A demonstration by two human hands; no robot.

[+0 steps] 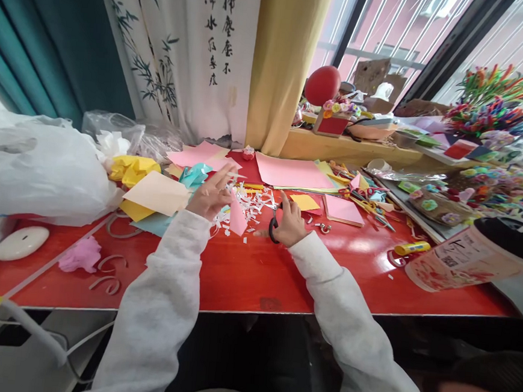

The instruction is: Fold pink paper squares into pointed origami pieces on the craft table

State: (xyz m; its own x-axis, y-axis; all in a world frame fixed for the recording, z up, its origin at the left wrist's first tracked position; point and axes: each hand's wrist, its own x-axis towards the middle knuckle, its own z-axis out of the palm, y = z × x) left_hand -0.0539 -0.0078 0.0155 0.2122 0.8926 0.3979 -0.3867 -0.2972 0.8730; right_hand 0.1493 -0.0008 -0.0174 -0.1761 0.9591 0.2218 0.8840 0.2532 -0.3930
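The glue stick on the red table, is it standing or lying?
Lying: the glue stick rests lengthwise on the red table.

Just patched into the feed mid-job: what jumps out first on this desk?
The glossy red table dominates, with both hands at its middle: the left hand holds a pink paper piece, and the right hand grips black-handled scissors over a scatter of white paper shreds. At far right, a bright bunch of multicoloured craft sticks stands by the window.
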